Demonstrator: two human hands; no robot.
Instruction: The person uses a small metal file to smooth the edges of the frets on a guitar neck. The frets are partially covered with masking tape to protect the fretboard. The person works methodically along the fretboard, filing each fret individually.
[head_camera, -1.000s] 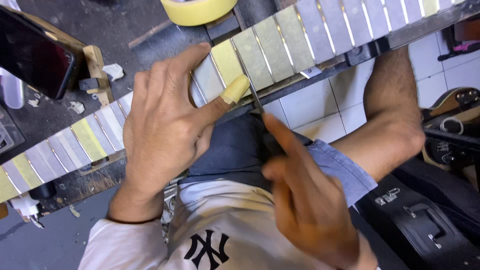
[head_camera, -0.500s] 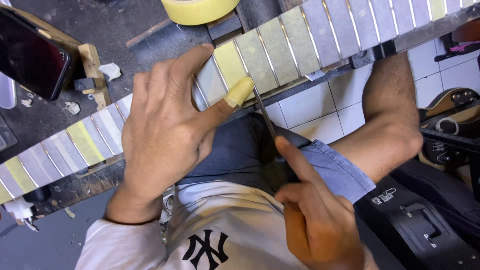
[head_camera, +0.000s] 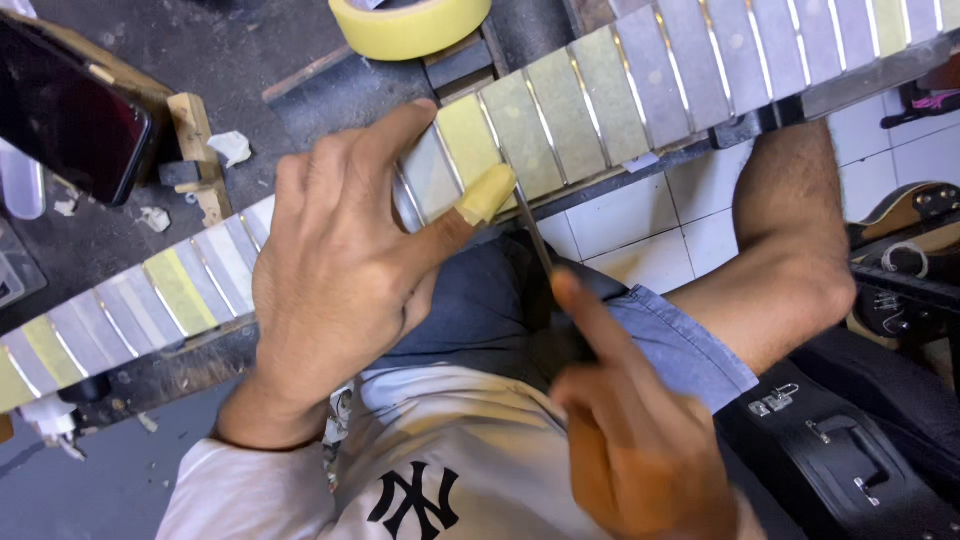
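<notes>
The left hand (head_camera: 335, 290) lies spread over the guitar neck (head_camera: 560, 120), which runs from the lower left of the frame to the upper right, its fretboard masked with strips of tape. Its taped thumb presses the near edge. The right hand (head_camera: 630, 440), at lower centre, is closed around a thin metal tool (head_camera: 535, 240) whose tip meets the neck beside that thumb. A roll of masking tape (head_camera: 410, 25) sits at top centre, a dark phone (head_camera: 65, 120) at upper left.

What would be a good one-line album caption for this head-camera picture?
Left hand steadies a taped guitar neck while the right hand draws a thin file along a fret edge.
</notes>
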